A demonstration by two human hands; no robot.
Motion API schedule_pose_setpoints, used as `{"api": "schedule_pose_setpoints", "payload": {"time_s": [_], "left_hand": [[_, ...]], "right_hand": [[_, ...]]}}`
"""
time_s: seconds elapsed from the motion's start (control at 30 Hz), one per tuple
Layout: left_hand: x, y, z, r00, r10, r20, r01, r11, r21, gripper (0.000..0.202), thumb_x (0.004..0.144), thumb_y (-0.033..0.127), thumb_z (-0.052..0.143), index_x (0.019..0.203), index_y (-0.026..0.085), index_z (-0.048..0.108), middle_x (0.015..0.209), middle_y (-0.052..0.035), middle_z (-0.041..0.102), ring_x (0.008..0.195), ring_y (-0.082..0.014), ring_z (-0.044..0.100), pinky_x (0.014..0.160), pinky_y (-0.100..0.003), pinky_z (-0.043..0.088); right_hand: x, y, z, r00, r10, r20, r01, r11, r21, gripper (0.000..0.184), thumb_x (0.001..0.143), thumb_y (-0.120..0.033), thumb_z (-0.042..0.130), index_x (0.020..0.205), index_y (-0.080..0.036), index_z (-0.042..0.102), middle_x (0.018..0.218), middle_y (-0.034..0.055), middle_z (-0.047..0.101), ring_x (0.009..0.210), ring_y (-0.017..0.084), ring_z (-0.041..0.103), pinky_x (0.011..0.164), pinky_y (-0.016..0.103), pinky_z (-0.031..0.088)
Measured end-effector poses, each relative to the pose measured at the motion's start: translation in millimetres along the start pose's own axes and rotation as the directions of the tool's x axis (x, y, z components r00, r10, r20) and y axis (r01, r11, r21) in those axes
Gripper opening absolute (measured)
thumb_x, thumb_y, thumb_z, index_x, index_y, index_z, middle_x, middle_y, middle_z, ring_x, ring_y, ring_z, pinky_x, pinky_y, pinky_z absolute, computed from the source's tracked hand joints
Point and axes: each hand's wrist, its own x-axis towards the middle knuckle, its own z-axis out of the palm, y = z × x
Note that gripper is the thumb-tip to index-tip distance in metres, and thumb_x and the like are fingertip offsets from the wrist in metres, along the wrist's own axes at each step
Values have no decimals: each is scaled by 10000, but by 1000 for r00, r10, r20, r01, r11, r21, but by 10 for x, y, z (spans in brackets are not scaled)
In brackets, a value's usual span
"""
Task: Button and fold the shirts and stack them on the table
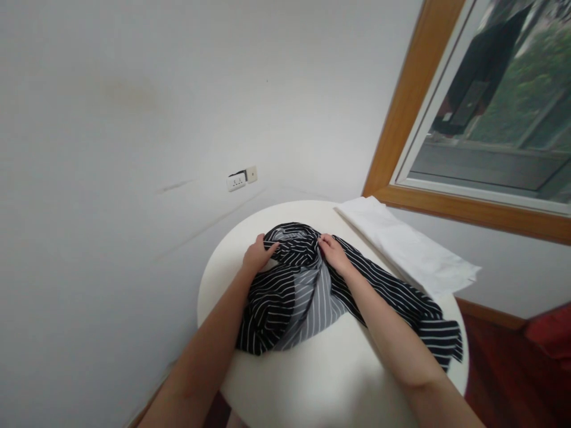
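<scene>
A black shirt with white stripes (276,291) lies crumpled on the round white table (339,368), its paler grey inner side turned up in the middle. One long sleeve (392,282) stretches to the right, its cuff near the table's edge. My left hand (259,254) grips the bunched cloth at the left of the collar area, thumb on top and fingers partly hidden. At the right of that area, my right hand (333,252) pinches the fabric between thumb and fingers. The folds hide whatever lies beneath them.
Folded white sheets (401,241) lie at the table's back right and overhang its edge. Behind stands a white wall with a power socket (236,181). A wood-framed window (401,101) is at the right, above a dark red floor (495,362).
</scene>
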Motion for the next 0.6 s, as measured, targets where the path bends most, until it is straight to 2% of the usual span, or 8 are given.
{"api": "schedule_pose_setpoints", "payload": {"time_s": [0.07, 0.13, 0.23, 0.3, 0.4, 0.53, 0.6], "left_hand": [[64, 10, 82, 993, 82, -86, -91, 991, -102, 621, 862, 495, 500, 1357, 150, 356, 1187, -134, 632, 1025, -244, 628, 845, -317, 469], [136, 64, 150, 977, 143, -159, -166, 975, -145, 567, 854, 364, 536, 1353, 155, 366, 1240, -116, 606, 1039, -227, 619, 886, -312, 465], [270, 215, 206, 951, 215, -222, -241, 966, -94, 521, 845, 267, 531, 1339, 166, 399, 1214, -101, 618, 1052, -242, 600, 931, -342, 453], [390, 325, 210, 936, 257, -240, -267, 964, -11, 508, 849, 238, 515, 1340, 163, 412, 1184, -110, 628, 1063, -264, 582, 944, -367, 442], [607, 436, 191, 930, 269, -250, -247, 962, 114, 498, 867, 181, 453, 1361, 144, 406, 1171, -142, 618, 1072, -282, 561, 937, -383, 436], [828, 477, 209, 941, 250, -228, -207, 958, 198, 500, 898, 145, 359, 1398, 140, 364, 1155, -165, 604, 1062, -276, 557, 890, -372, 448], [854, 490, 252, 952, 238, -194, -196, 957, 215, 513, 906, 170, 370, 1417, 147, 334, 1137, -166, 609, 1051, -280, 562, 873, -371, 450]], "right_hand": [[-54, -26, 5, 1000, -10, 30, 11, 1000, -28, 329, 897, -477, 383, 778, -212, 538, 711, -28, 532, 722, 153, 516, 723, 274, 403], [-143, -58, 4, 995, -24, 95, 29, 998, -54, 343, 911, -493, 367, 868, -219, 568, 768, -20, 571, 755, 155, 542, 744, 280, 415], [-305, -63, -15, 982, -48, 182, 77, 984, -158, 345, 857, -451, 508, 1114, -226, 556, 836, 1, 623, 752, 166, 577, 726, 288, 440], [-391, -20, -41, 986, -71, 150, 109, 959, -263, 430, 808, -353, 576, 1212, -215, 524, 861, 21, 638, 749, 178, 590, 722, 297, 450], [-436, 103, -107, 996, -80, 28, 85, 949, -305, 421, 802, -245, 519, 1221, -209, 529, 825, 16, 627, 709, 171, 588, 706, 295, 459], [-380, 302, -210, 991, -53, -123, 24, 974, -223, 371, 827, -258, 476, 1181, -173, 544, 782, 9, 616, 674, 159, 588, 703, 295, 482], [-360, 379, -241, 990, -69, -119, 32, 956, -293, 349, 843, -268, 474, 1165, -170, 568, 839, 37, 649, 748, 181, 611, 759, 325, 488]]}}
